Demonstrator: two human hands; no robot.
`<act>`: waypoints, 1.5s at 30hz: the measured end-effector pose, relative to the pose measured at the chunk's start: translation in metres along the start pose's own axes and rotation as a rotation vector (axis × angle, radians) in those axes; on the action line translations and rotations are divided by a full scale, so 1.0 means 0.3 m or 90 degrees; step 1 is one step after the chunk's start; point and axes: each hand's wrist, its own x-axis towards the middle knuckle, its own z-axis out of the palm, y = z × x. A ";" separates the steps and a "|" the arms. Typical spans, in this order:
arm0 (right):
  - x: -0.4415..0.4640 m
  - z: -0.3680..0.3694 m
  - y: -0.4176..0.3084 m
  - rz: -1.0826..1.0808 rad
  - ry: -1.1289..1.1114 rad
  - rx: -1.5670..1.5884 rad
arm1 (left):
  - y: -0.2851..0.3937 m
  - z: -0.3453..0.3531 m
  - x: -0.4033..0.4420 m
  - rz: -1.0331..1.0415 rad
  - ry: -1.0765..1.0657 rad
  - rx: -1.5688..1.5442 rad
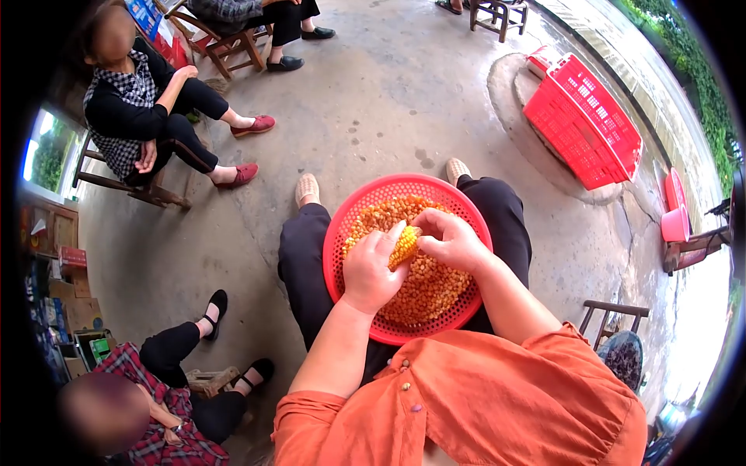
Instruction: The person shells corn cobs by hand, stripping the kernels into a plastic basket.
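Note:
A yellow corn cob [405,246] is held between my two hands, above a round red perforated basket [336,286] that rests on my lap. Loose orange-yellow kernels [423,291] cover much of the basket's bottom. My left hand [374,268] is wrapped round the cob from the left. The fingers of my right hand [453,242] are pressed against the cob's upper right end. Part of the cob is hidden by my fingers.
A seated person [128,109] is at the upper left, another [155,404] at the lower left, and a third at the top. Red crates [583,120] stand at the upper right. A pink bowl [675,224] and a wooden stool [614,311] are at the right.

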 end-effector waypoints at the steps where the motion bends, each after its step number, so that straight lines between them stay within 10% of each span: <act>1: 0.003 0.006 0.006 0.017 -0.001 0.057 | -0.001 0.004 -0.001 0.004 0.004 0.011; 10: 0.000 0.010 0.013 -0.028 0.057 -0.177 | 0.010 0.017 -0.005 -0.010 0.011 -0.015; 13: 0.005 0.006 0.032 0.028 0.018 0.097 | 0.008 0.012 -0.002 -0.042 0.005 -0.065; 26: 0.007 -0.007 0.011 0.016 -0.025 0.123 | -0.022 0.024 -0.016 -0.098 -0.006 -0.169; 45: -0.004 -0.002 0.012 -0.132 0.103 -0.265 | -0.017 0.041 -0.025 -0.201 -0.095 -0.398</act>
